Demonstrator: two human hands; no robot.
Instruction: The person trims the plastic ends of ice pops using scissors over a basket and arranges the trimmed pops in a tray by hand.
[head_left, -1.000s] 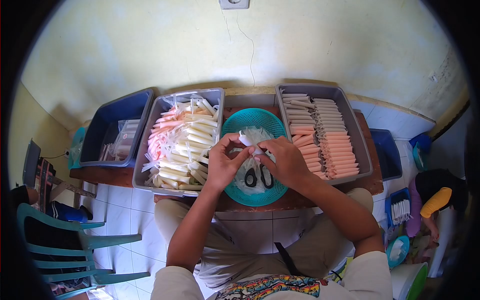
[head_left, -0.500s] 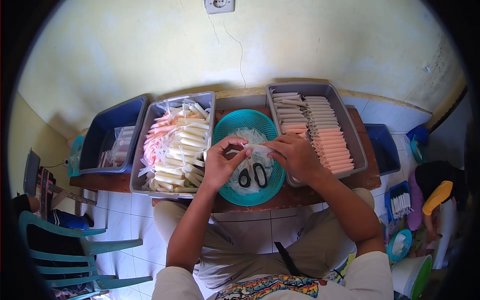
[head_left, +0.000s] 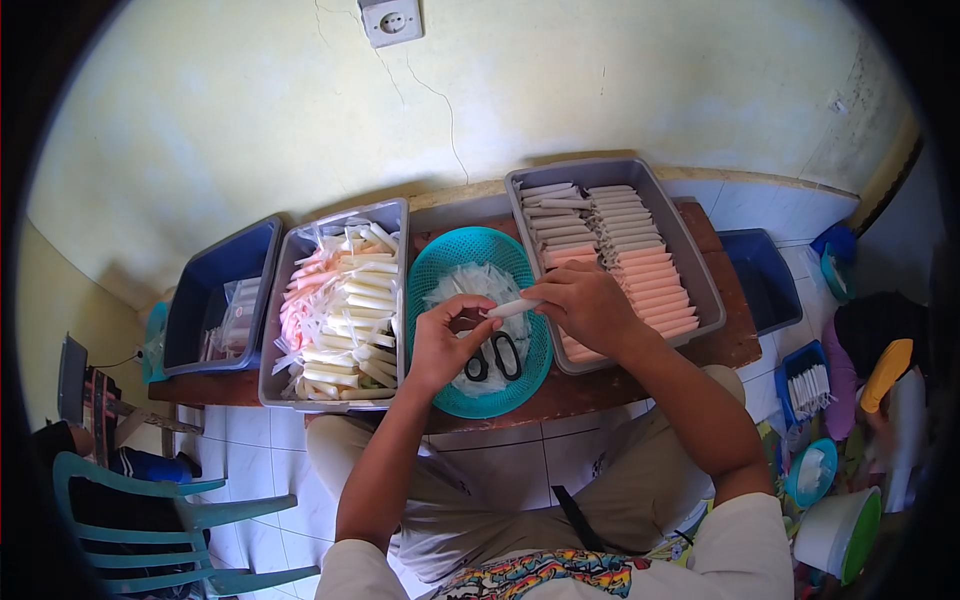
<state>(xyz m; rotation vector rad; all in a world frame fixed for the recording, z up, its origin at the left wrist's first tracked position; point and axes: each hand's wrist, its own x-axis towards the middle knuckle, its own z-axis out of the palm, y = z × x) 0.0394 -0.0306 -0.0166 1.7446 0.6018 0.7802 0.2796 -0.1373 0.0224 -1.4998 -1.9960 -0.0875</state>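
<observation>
Over a turquoise plastic basket (head_left: 478, 402), both hands hold a whitish, tube-shaped ice pop (head_left: 516, 307) in a plastic sleeve. My left hand (head_left: 445, 345) pinches its left end between thumb and fingertips. The right hand (head_left: 588, 303) has its fingers closed around the other end. Inside the basket are crumpled clear plastic scraps (head_left: 462, 285) and scissors with black handles (head_left: 507, 357), just below the hands. To the left, a grey tray (head_left: 401, 255) holds a loose pile of cream and pink pops. Another grey tray (head_left: 700, 268), on the right, has pale and peach ones in neat rows.
A dark blue bin (head_left: 200, 275) with a few packs stands far left on the wooden bench (head_left: 740, 345). Another blue bin (head_left: 762, 280) is beyond its right end. A green plastic chair (head_left: 130, 530) is at lower left. Another person (head_left: 885, 370) bends at the right edge.
The camera view has turned slightly, so the trays and basket appear tilted and shifted left. Both hands still hold the ice pop, which now slants upward to the right.
</observation>
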